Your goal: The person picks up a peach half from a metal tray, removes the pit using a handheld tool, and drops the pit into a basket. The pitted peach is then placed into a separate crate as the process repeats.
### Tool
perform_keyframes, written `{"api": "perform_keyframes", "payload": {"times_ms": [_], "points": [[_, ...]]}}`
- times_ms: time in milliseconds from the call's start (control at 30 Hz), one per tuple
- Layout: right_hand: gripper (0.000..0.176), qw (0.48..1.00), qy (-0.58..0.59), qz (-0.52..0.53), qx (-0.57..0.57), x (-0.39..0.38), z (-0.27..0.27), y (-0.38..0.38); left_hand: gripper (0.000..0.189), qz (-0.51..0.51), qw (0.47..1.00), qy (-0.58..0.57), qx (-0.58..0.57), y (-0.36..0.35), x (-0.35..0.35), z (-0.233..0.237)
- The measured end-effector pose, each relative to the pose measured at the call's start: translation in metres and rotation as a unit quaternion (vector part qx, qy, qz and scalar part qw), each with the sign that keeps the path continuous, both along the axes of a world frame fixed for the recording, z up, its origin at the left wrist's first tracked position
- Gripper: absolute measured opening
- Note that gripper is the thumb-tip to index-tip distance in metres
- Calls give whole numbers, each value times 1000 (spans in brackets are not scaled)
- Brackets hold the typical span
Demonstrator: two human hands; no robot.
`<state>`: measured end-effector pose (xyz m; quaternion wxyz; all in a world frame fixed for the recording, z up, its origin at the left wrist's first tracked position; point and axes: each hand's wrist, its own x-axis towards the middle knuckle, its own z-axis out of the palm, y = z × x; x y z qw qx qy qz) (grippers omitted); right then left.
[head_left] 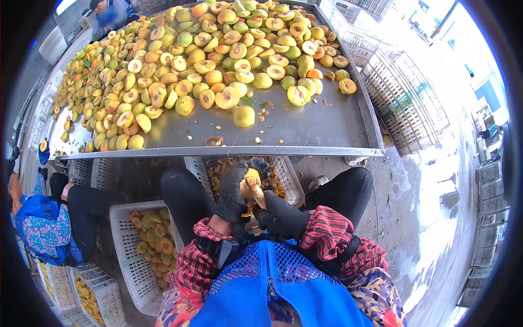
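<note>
Blue apron [261,289], held peach [251,182], crate [126,218], heaped table [305,125]

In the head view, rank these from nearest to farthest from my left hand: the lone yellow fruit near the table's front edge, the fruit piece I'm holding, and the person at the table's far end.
1. Fruit piece: held in the left hand.
2. Lone yellow fruit: on the table, front edge.
3. Person: far end, upper left.
</note>
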<state>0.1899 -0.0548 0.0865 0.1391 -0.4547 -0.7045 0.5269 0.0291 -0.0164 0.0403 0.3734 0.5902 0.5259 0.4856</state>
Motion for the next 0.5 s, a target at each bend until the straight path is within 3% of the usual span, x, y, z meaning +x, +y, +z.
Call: {"api": "perform_keyframes", "payload": {"times_ms": [33, 100, 167, 233, 267, 333, 367, 433, 500], "points": [[22, 999, 11, -9, -43, -1, 7, 3, 19, -28, 998, -58, -23, -1, -3, 0], [21, 999, -37, -11, 18, 0, 14, 6, 26, -85, 979, -171, -68, -4, -7, -2], [21, 995, -65, -15, 67, 2, 14, 7, 18, -17, 953, -288, -87, 2, 4, -7], [22, 992, -73, -22, 103, 3, 10, 4, 15, -25, 961, -265, -74, 8, 4, -7], [22, 991, -83, -28, 98, 2, 10, 4, 15, -68, 979, -183, -51, 10, -3, -3], [23, 990, -103, -41, 90, -1, 10, 4, 15, -67, 990, -124, -24, 12, -4, -10], [23, 988, -112, -42, 102, -3, 9, 4, 16, -22, 989, -147, -20, 13, 2, -22], [23, 982, -131, -47, 126, -5, 2, 4, 17, 10, 998, -68, 0, 13, 1, -29], [21, 987, -110, -53, 100, -6, 0, 4, 20, -19, 990, 138, 35, 10, -4, -3]]}}
